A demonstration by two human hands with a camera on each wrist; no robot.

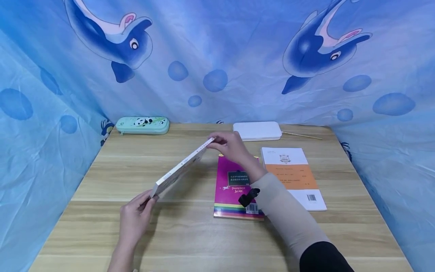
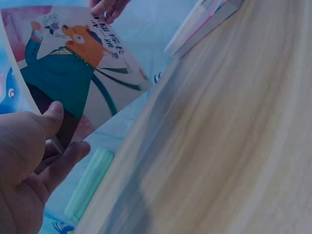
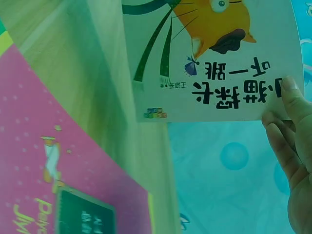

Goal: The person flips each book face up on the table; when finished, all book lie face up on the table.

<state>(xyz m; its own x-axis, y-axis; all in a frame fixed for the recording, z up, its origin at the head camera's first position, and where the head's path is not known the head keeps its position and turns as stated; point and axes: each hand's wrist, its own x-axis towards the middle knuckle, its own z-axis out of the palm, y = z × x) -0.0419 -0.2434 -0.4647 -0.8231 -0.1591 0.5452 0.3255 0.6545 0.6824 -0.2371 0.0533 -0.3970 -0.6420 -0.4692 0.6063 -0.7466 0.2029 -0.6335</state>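
A thin picture book point(image 1: 183, 164) is held up over the table, tilted, its white spine toward the head camera. An orange cat in a teal coat shows on its cover point(image 2: 73, 68) in the left wrist view. My left hand point(image 1: 136, 215) pinches the lower near corner between thumb and fingers. At the opposite upper corner my right hand point(image 1: 229, 145) pinches the edge, thumb on the cover by the black title characters point(image 3: 234, 87). Below the right forearm lies a pink book point(image 1: 224, 189) with a rainbow stripe, partly covered by the arm.
A white and orange book point(image 1: 292, 172) lies right of the pink one. Along the back edge sit a mint panda pencil case point(image 1: 142, 125), a white case point(image 1: 257, 130) and a thin stick point(image 1: 302, 135). A blue dolphin-print curtain point(image 1: 217, 49) surrounds the wooden table point(image 1: 102, 189).
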